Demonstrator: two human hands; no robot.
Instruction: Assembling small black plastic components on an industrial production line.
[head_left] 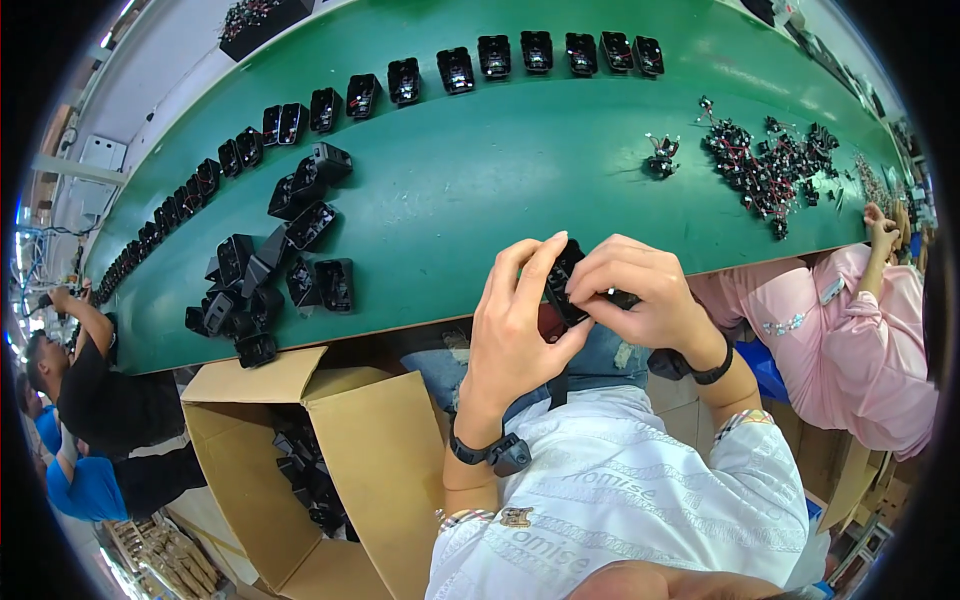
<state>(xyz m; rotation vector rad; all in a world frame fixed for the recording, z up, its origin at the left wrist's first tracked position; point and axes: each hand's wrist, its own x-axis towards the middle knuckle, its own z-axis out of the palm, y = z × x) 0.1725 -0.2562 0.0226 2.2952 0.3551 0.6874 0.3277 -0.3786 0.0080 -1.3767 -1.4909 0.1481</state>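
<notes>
Just over the table's near edge, my left hand [512, 325] is closed around an open black plastic housing [563, 280], its fingers along one side and the thumb below. My right hand [640, 285] bends over the same housing, fingertips pinched at its opening. A small black part [625, 298] with a white tip shows under the right fingers. Exactly what the right fingertips grip inside the housing is hidden. To the right on the green table lie a small cluster of wired parts [662, 156] and a larger pile of black parts with red wires [760, 165].
Black housings [455, 70] line the far side of the green table [480, 200] in a long curve. More housings [235, 265] are heaped at left. Below them stands an open cardboard box [380, 450] holding black parts. A person in pink [840, 330] sits at right; others work at far left.
</notes>
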